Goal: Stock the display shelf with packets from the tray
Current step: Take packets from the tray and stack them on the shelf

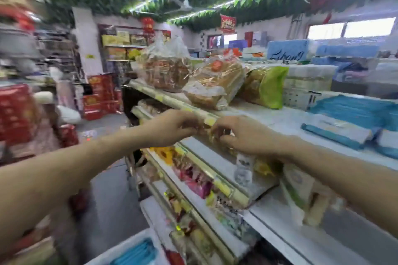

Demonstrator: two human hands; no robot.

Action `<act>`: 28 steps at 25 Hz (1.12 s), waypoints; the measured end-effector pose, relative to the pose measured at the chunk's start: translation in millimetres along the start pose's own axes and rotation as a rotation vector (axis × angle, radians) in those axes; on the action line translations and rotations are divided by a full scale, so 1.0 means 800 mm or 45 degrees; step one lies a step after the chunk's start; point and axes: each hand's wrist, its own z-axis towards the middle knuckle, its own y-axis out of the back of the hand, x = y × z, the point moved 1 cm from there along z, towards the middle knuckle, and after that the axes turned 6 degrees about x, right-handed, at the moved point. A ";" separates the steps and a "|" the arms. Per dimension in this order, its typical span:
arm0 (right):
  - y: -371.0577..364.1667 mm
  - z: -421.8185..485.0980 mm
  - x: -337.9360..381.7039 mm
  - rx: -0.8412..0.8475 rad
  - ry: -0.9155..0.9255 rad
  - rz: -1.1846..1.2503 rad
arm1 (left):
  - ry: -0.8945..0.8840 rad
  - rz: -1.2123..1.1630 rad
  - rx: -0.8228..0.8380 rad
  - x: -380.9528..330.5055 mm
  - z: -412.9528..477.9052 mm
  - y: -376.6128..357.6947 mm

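Observation:
The display shelf [221, 161] is a white tiered rack with gold price rails, running from upper left to lower right. My left hand [172, 129] and my right hand [239, 135] reach side by side under the top tier, fingers curled together at a small clear packet [207, 133] just below the rail. The blur hides how much of the packet each hand grips. Lower tiers hold pink, yellow and red snack packets [193, 178]. A white tray [129, 249] with blue packets [137, 254] sits at the bottom edge, below my left arm.
Large cellophane bags of snacks [213, 84] and a green bag [269, 86] stand on the top tier. Blue tissue packs [353, 112] lie to the right. Red gift boxes [101, 94] are stacked on the floor at left. The grey aisle floor [107, 200] runs beside the rack.

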 end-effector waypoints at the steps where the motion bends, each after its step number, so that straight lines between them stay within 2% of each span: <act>1: -0.030 0.023 0.019 0.059 0.040 0.042 | 0.086 -0.025 0.002 0.028 -0.037 -0.010; 5: -0.194 0.087 0.106 0.361 0.180 0.203 | 0.478 -0.198 0.014 0.126 -0.202 -0.100; 9: -0.353 0.089 0.148 0.686 0.162 0.260 | 0.825 -0.273 0.246 0.177 -0.320 -0.205; 13: -0.474 0.072 0.175 0.925 0.157 0.194 | 0.978 -0.234 0.505 0.198 -0.400 -0.305; 16: -0.525 0.065 0.186 0.991 0.212 0.117 | 0.988 -0.213 0.691 0.206 -0.433 -0.359; 18: -0.540 0.064 0.190 0.915 0.242 0.057 | 0.943 -0.235 0.717 0.208 -0.442 -0.378; 23: -0.559 0.055 0.206 0.806 0.342 -0.183 | 0.846 0.120 0.665 0.193 -0.453 -0.407; 28: -0.572 0.031 0.211 0.772 0.297 -0.294 | 0.718 0.360 0.535 0.173 -0.467 -0.436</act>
